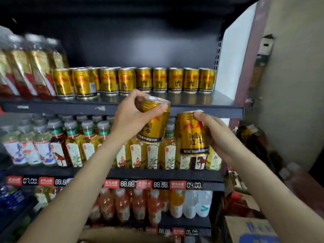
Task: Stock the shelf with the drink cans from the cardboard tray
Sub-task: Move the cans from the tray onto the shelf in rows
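Head view: left hand gripping tilted can by top rim, just below shelf edge; right hand holding second can upright, lower, right of first. Step in hand, judged: carrying cans up to shelf. Next move: lifting over edge, setting down before can row. Tray not showing clearly.
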